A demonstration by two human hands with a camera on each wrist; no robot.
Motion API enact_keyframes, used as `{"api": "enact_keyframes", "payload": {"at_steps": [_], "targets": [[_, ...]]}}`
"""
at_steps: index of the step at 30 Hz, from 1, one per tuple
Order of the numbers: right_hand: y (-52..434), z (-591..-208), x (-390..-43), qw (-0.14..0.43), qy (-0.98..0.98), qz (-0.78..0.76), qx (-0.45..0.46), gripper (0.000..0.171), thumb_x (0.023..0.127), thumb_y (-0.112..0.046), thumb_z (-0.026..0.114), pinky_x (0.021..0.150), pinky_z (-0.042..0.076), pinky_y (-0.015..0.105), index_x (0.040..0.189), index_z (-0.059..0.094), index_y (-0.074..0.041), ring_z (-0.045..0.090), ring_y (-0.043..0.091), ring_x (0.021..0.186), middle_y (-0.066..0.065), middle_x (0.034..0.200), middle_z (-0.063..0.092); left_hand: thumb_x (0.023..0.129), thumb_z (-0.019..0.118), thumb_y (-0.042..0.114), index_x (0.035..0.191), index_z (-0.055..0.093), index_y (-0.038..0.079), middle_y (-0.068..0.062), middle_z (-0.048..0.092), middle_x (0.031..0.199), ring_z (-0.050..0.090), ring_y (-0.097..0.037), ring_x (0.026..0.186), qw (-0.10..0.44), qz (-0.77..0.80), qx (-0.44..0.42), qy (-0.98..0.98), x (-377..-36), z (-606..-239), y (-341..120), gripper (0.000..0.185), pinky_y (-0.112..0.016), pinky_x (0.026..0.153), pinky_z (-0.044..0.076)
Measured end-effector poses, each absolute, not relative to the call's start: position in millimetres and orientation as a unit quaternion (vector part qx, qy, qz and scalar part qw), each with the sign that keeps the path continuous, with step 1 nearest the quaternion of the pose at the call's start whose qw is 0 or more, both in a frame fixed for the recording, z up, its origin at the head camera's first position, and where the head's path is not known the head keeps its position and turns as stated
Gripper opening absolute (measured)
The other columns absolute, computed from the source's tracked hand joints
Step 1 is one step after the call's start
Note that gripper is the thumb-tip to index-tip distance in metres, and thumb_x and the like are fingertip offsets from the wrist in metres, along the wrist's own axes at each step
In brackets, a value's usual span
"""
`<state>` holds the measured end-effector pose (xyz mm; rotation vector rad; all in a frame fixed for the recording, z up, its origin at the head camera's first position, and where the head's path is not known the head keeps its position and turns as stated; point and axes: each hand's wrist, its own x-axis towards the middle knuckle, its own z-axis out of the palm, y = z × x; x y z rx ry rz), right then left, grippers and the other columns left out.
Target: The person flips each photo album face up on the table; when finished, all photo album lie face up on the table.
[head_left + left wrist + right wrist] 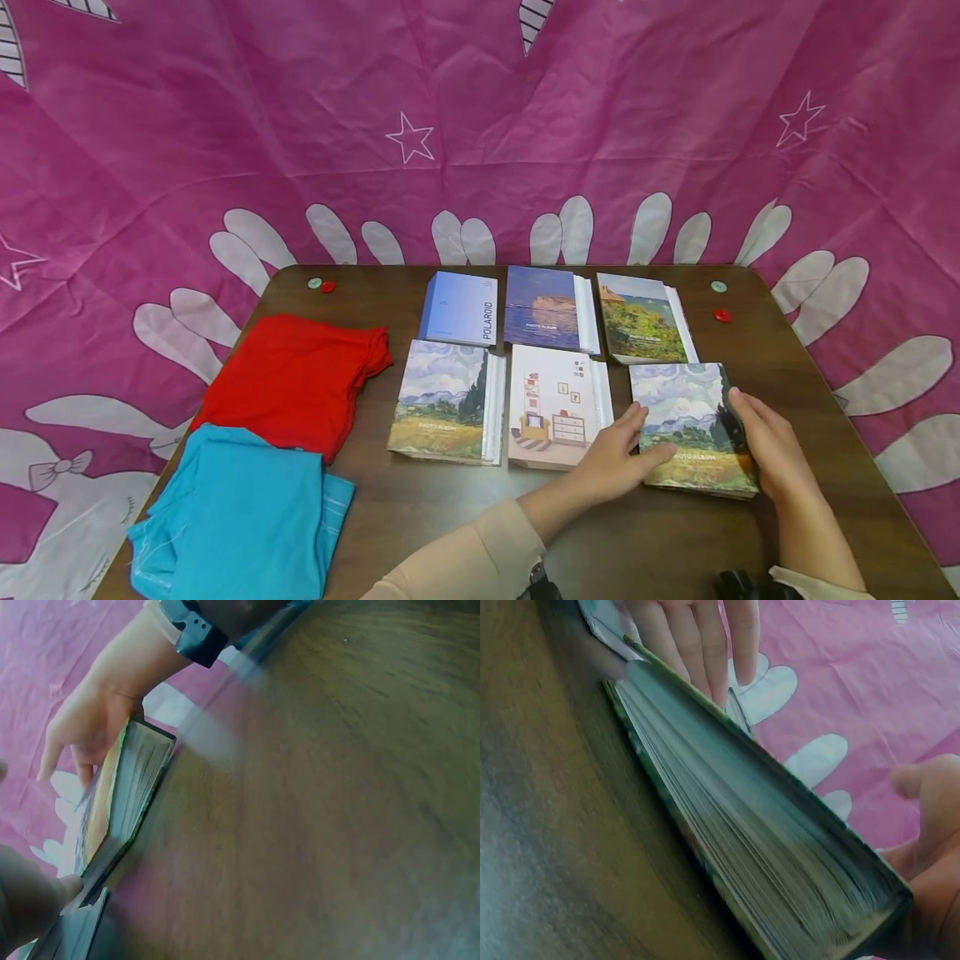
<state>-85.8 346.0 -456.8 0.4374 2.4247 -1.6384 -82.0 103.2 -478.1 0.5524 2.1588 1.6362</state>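
Landscape-painted photo album point(693, 427) with clouds and a wheat field lies flat at 5 o'clock on the brown wooden table point(420, 517). My left hand point(615, 458) rests relaxed fingers on its cover at 9 o'clock; my right hand point(768, 446) cups its 3 o'clock edge. Interior-scene album point(551, 404) sits just beside.

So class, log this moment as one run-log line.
left hand: rests on photo album | right hand: holds its right edge | album: flat on table
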Motion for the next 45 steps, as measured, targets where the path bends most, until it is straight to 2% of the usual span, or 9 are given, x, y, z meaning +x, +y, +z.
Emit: {"api": "enact_keyframes", "payload": {"at_steps": [3, 5, 7, 14, 20, 27, 35, 40, 45], "targets": [[352, -462, -83, 0.07, 0.749, -0.646, 0.125, 0.063, 0.109, -0.042, 0.037, 0.094, 0.043, 0.015, 0.157, 0.034, -0.002, 0.047, 0.005, 0.123, 0.006, 0.149, 0.047, 0.102, 0.057, 0.041, 0.157, 0.033, 0.003, -0.01, 0.025, 0.165, 0.046, -0.014, 0.137, 0.199, 0.602, 0.178, 0.752, -81, -477, 103, 0.071, -0.019, 0.107, 0.04], [356, -464, -81, 0.041, 0.716, -0.689, 0.103, 0.046, 0.109, -0.033, 0.044, 0.082, 0.048, 0.013, 0.147, 0.052, -0.01, 0.054, -0.005, 0.109, -0.011, 0.131, 0.059, 0.102, 0.058, 0.04, 0.157, 0.034, 0.003, -0.009, 0.025, 0.165, 0.044, -0.014, 0.138, 0.203, 0.615, 0.168, 0.743, -81, -477, 103, 0.069, -0.019, 0.108, 0.04], [358, -464, -81, 0.012, 0.696, -0.712, 0.087, 0.031, 0.106, -0.024, 0.053, 0.074, 0.051, 0.015, 0.135, 0.065, -0.017, 0.061, -0.003, 0.095, -0.021, 0.11, 0.064, 0.102, 0.058, 0.039, 0.156, 0.036, 0.004, -0.008, 0.025, 0.165, 0.041, -0.013, 0.141, 0.204, 0.625, 0.157, 0.737, -80, -477, 103, 0.068, -0.019, 0.108, 0.039], [346, -454, -87, -0.059, 0.663, -0.742, 0.08, 0.029, 0.098, -0.004, 0.065, 0.07, 0.054, 0.012, 0.124, 0.073, -0.014, 0.065, -0.003, 0.09, -0.016, 0.102, 0.071, 0.1, 0.061, 0.04, 0.155, 0.042, 0.009, -0.004, 0.029, 0.164, 0.03, -0.013, 0.148, 0.193, 0.611, 0.15, 0.753, -77, -475, 104, 0.066, -0.024, 0.114, 0.034], [329, -438, -89, -0.032, 0.616, -0.784, 0.076, 0.029, 0.098, -0.001, 0.064, 0.055, 0.058, 0.023, 0.116, 0.078, -0.019, 0.069, 0.007, 0.067, -0.006, 0.092, 0.072, 0.1, 0.059, 0.041, 0.156, 0.042, 0.017, -0.006, 0.028, 0.165, 0.03, -0.017, 0.149, 0.2, 0.605, 0.161, 0.754, -77, -470, 100, 0.063, -0.025, 0.111, 0.038], [309, -432, -87, 0.004, 0.577, -0.817, 0.0, 0.032, 0.103, 0.0, 0.052, 0.061, 0.06, 0.027, 0.125, 0.073, -0.01, 0.071, 0.011, 0.079, -0.001, 0.1, 0.071, 0.104, 0.055, 0.037, 0.159, 0.035, 0.016, -0.001, 0.032, 0.163, 0.034, -0.014, 0.146, 0.191, 0.649, 0.177, 0.715, -84, -456, 87, 0.062, -0.026, 0.113, 0.037], [294, -437, -86, 0.028, 0.597, -0.802, -0.003, 0.031, 0.105, -0.006, 0.051, 0.061, 0.059, 0.025, 0.123, 0.074, -0.019, 0.068, 0.008, 0.078, -0.005, 0.098, 0.068, 0.104, 0.057, 0.024, 0.159, 0.03, 0.007, -0.008, 0.03, 0.164, 0.037, -0.027, 0.146, 0.104, 0.686, 0.21, 0.689, -88, -435, 69, 0.064, -0.031, 0.111, 0.041], [285, -443, -89, 0.033, 0.664, -0.745, -0.056, 0.033, 0.104, -0.003, 0.053, 0.074, 0.058, 0.022, 0.133, 0.066, -0.01, 0.064, 0.007, 0.093, -0.005, 0.11, 0.066, 0.102, 0.06, 0.025, 0.158, 0.032, 0.006, -0.006, 0.026, 0.166, 0.039, -0.026, 0.144, 0.074, 0.675, 0.207, 0.704, -86, -428, 58, 0.066, -0.031, 0.106, 0.046], [280, -454, -91, 0.081, 0.753, -0.651, -0.056, 0.04, 0.106, -0.013, 0.054, 0.083, 0.056, 0.021, 0.142, 0.051, 0.003, 0.064, 0.004, 0.102, -0.009, 0.12, 0.064, 0.101, 0.062, 0.026, 0.154, 0.038, -0.001, -0.001, 0.023, 0.167, 0.048, -0.02, 0.137, 0.069, 0.662, 0.192, 0.721, -83, -429, 49, 0.064, -0.021, 0.093, 0.053]]}}
